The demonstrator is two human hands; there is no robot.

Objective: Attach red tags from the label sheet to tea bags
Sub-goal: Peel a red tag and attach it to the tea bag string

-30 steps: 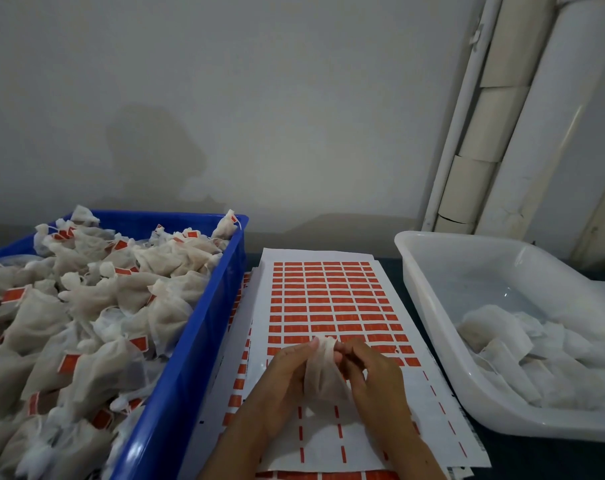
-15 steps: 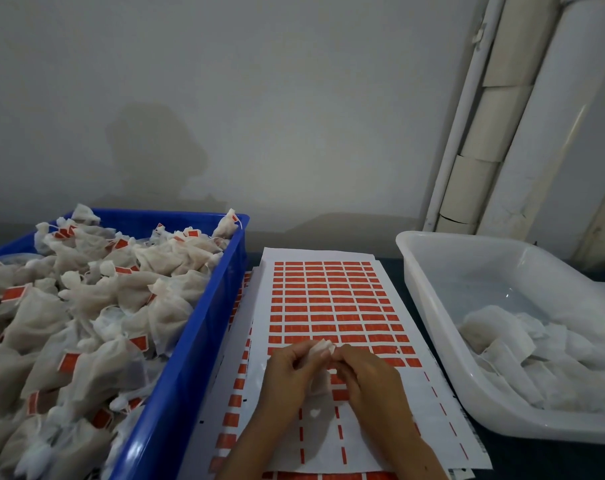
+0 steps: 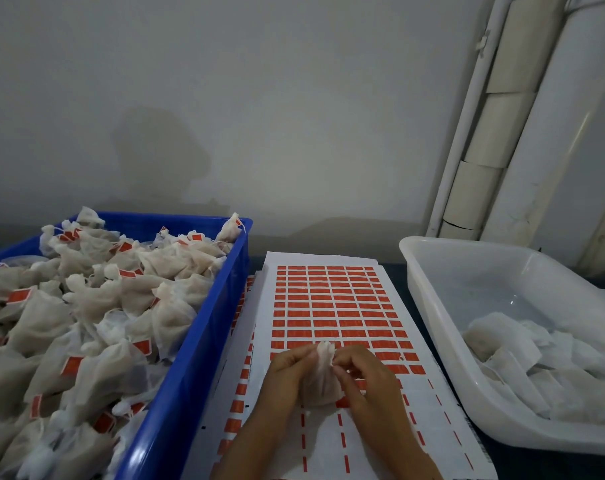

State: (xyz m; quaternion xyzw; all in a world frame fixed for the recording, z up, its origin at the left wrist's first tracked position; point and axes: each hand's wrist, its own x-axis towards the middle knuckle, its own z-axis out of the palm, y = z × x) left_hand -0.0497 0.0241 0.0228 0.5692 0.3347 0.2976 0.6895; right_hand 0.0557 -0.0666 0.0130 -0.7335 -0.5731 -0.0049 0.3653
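Note:
A white mesh tea bag (image 3: 321,379) stands between my two hands above the label sheet (image 3: 332,299), which carries rows of red tags. My left hand (image 3: 287,375) pinches the bag's gathered top from the left. On the right, my right hand (image 3: 370,382) pinches the same top, fingers curled. Both hands sit over the lower, partly peeled part of the sheet. No loose red tag shows in either hand.
A blue crate (image 3: 204,358) on the left is heaped with tea bags that bear red tags. At the right stands a white tub (image 3: 429,306) with untagged bags. More label sheets lie under the top one. A wall and white pipes stand behind.
The bag hung tall between my hands, was then lowered and bunched, and now sits a little lower with its top gathered between my fingertips. My hands stayed over the same spot.

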